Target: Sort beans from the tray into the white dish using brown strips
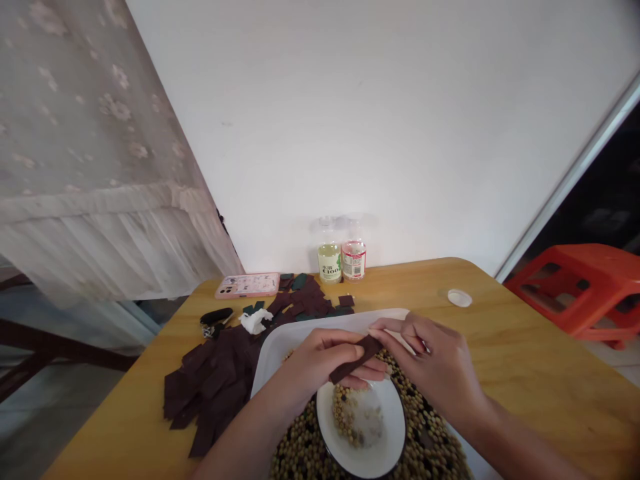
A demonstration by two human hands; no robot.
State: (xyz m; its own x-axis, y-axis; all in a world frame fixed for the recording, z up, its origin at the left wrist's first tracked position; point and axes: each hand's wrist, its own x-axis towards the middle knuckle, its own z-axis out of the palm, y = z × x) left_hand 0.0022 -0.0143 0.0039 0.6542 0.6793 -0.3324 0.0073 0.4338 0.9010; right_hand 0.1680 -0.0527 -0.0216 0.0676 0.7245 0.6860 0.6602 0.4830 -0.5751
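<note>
Pinching a dark brown strip (356,360) between thumb and fingers, the left hand (315,363) holds it above a white bowl (386,427) set among soybeans and black beans (430,433) in a white tray (280,353). Curved fingers of the right hand (430,353) sit at the strip's far end; whether they grip it cannot be told. More dark pieces (215,380) lie left on the wooden table (525,353).

Left hand (317,363) and right hand (435,360) pinch a brown strip (356,360) above a white bowl (393,427).
</note>
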